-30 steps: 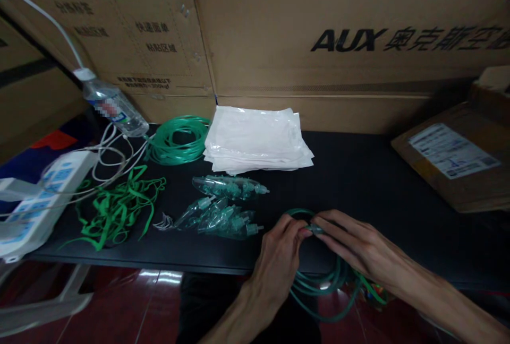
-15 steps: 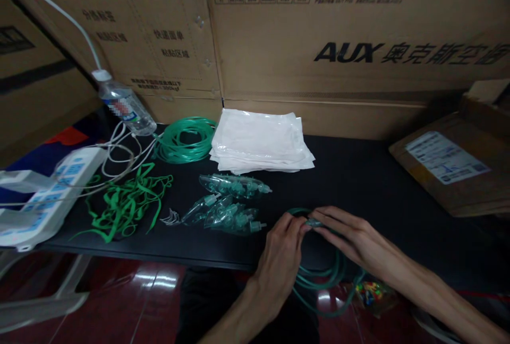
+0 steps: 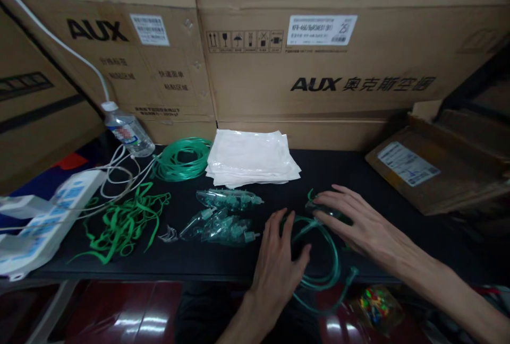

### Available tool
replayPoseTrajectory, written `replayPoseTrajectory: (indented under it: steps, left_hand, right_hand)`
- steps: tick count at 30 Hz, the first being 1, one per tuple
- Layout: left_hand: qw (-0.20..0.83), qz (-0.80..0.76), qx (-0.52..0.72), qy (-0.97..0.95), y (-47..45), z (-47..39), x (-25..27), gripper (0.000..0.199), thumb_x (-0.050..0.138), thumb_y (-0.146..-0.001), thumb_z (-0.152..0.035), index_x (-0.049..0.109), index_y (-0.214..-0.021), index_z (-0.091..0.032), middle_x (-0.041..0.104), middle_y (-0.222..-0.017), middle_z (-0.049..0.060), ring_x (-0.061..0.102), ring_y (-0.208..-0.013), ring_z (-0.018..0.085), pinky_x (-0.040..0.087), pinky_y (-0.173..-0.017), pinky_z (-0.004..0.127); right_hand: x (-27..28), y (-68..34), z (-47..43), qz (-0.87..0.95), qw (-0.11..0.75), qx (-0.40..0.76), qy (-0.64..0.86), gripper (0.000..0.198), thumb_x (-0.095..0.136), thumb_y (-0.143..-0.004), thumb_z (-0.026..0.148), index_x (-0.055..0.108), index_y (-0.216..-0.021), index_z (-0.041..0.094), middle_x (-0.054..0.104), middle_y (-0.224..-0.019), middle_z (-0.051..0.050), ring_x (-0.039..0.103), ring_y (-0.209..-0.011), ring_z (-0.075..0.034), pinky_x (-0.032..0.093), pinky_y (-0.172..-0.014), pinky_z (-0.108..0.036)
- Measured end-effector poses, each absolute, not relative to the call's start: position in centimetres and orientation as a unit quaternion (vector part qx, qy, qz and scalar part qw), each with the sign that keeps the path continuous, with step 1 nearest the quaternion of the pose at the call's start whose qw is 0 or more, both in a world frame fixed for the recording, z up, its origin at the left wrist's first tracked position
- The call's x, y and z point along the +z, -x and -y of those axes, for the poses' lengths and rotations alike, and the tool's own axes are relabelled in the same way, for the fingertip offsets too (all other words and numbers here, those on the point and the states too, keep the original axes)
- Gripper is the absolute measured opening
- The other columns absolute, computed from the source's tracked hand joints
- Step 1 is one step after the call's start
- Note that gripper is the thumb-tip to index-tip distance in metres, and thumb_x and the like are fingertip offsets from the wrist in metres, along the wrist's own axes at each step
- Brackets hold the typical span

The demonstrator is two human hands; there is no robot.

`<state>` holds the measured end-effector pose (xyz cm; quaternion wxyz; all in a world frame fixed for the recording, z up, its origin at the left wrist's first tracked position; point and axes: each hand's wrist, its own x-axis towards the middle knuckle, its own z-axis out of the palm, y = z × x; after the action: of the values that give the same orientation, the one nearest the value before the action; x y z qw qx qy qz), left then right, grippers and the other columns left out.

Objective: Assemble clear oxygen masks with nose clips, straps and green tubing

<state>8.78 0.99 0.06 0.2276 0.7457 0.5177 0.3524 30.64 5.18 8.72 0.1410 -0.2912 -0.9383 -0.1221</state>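
Note:
A loop of green clear tubing (image 3: 337, 259) lies at the table's front edge, part of it hanging below. My left hand (image 3: 277, 261) is over its left side, fingers and thumb spread, the fingertips by the tubing. My right hand (image 3: 354, 222) reaches over a clear green plastic mask (image 3: 329, 210), its fingers stretched and apart; the hand partly hides the mask. A bit of green strap (image 3: 309, 194) shows at the mask's far end. Left of my hands lie several more clear green masks (image 3: 229, 227), in two groups.
White packets (image 3: 249, 155) are stacked behind the masks, beside coiled green tubing (image 3: 181, 161). Green elastic straps (image 3: 123, 222), small metal strips (image 3: 169, 234), a power strip (image 3: 59, 216) and a bottle (image 3: 129, 131) are left. Cartons (image 3: 255, 94) stand behind; an opened box (image 3: 418, 161) is right.
My hands have moved apart from a pinch over the tubing, and the fingers have spread. The mask now lies under my right hand. The camera view has tilted up.

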Motion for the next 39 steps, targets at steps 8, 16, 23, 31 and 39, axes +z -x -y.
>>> replayPoseTrajectory:
  steps: [8, 16, 23, 31, 39]
  left_hand:
    - [0.182, -0.588, 0.242, -0.750, -9.6, -1.8, 1.2, 0.050, 0.055, -0.088, -0.001, 0.059, -0.138, -0.005, 0.064, -0.128, 0.021, 0.060, -0.123, 0.037, 0.050, -0.108, 0.056]
    - [0.219, -0.571, 0.223, -0.759, -10.0, -3.3, 2.3, 0.036, 0.060, -0.081, 0.000, 0.069, -0.114, -0.010, 0.070, -0.124, 0.023, 0.066, -0.119, 0.039, 0.050, -0.104, 0.054]
    - [0.311, -0.560, 0.219, -0.736, -8.7, -5.8, 5.7, 0.019, 0.061, -0.087, -0.021, 0.069, -0.103, -0.016, 0.076, -0.093, 0.016, 0.071, -0.100, 0.037, 0.049, -0.094, 0.050]
    - [0.551, -0.359, 0.182, -0.731, -7.3, -8.8, 10.2, 0.033, 0.055, -0.097, -0.045, 0.070, -0.107, -0.017, 0.069, -0.073, 0.001, 0.067, -0.069, 0.017, 0.051, -0.070, 0.029]
    - [0.620, -0.343, 0.209, -0.674, -8.8, -10.5, 13.4, 0.033, 0.059, -0.096, -0.047, 0.070, -0.088, -0.017, 0.045, -0.068, -0.007, 0.041, -0.054, 0.009, 0.034, -0.051, 0.022]
  right_hand:
    - [8.6, -29.6, -5.4, 0.940, 0.180, -0.059, 0.283, 0.035, 0.050, -0.098, 0.002, 0.066, -0.123, 0.021, 0.067, -0.135, -0.014, 0.048, -0.145, -0.029, 0.021, -0.124, -0.067]
    - [5.9, -32.3, -6.2, 0.904, 0.234, -0.007, 0.359, 0.032, 0.052, -0.101, 0.013, 0.067, -0.126, 0.024, 0.069, -0.130, -0.014, 0.065, -0.127, -0.029, 0.043, -0.113, -0.065]
    - [4.7, -33.2, -5.7, 0.856, 0.259, 0.051, 0.444, 0.028, 0.057, -0.100, 0.022, 0.069, -0.124, 0.027, 0.073, -0.122, -0.009, 0.071, -0.114, -0.027, 0.054, -0.106, -0.054]
    - [7.7, -33.8, -3.7, 0.810, 0.277, 0.182, 0.484, 0.042, 0.059, -0.095, 0.030, 0.067, -0.136, 0.025, 0.074, -0.118, -0.011, 0.072, -0.109, -0.027, 0.059, -0.096, -0.044]
    - [10.1, -31.1, -1.8, 0.653, 0.345, 0.405, 0.538, 0.046, 0.053, -0.100, 0.059, 0.078, -0.117, 0.024, 0.079, -0.106, -0.008, 0.075, -0.092, -0.026, 0.063, -0.078, -0.037]
